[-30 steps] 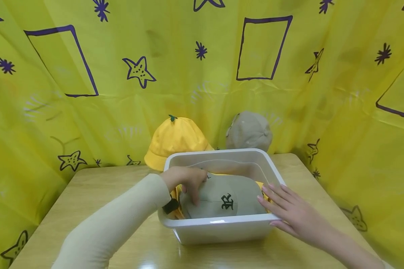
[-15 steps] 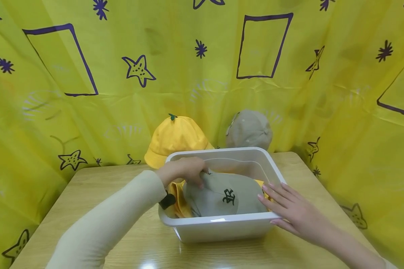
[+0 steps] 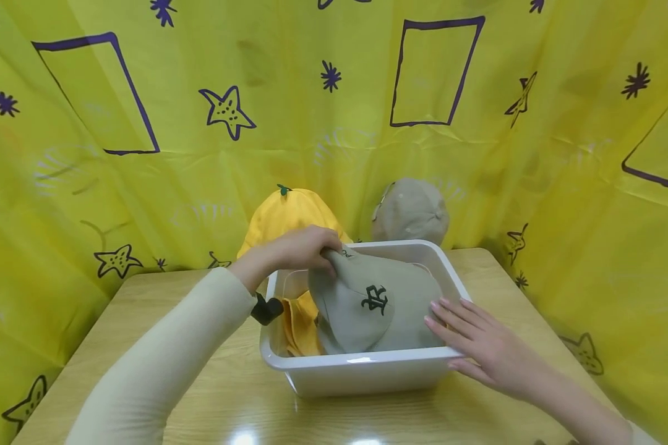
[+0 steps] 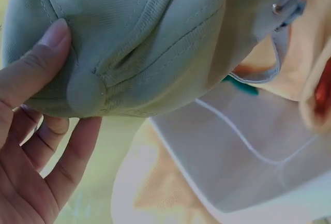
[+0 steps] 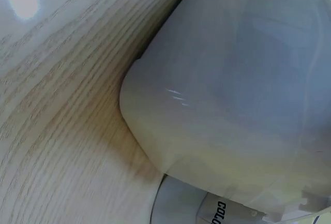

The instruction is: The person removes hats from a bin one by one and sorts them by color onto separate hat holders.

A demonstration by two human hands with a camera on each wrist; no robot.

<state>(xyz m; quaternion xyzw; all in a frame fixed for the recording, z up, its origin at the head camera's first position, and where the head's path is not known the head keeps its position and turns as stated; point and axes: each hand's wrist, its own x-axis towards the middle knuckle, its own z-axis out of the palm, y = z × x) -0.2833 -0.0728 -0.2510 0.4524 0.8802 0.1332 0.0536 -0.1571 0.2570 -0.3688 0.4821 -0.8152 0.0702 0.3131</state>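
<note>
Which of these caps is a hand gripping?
The grey cap with the black emblem, pinched by the left hand at the white tub. The other grey cap and the yellow hat sit behind the tub, untouched.

Matt cloth cap (image 3: 386, 296), glossy plastic tub (image 3: 367, 378)

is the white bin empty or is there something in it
Not empty: yellow fabric shows inside the white bin, beside the grey cap that the left hand grips. What lies under the cap is hidden.
</note>
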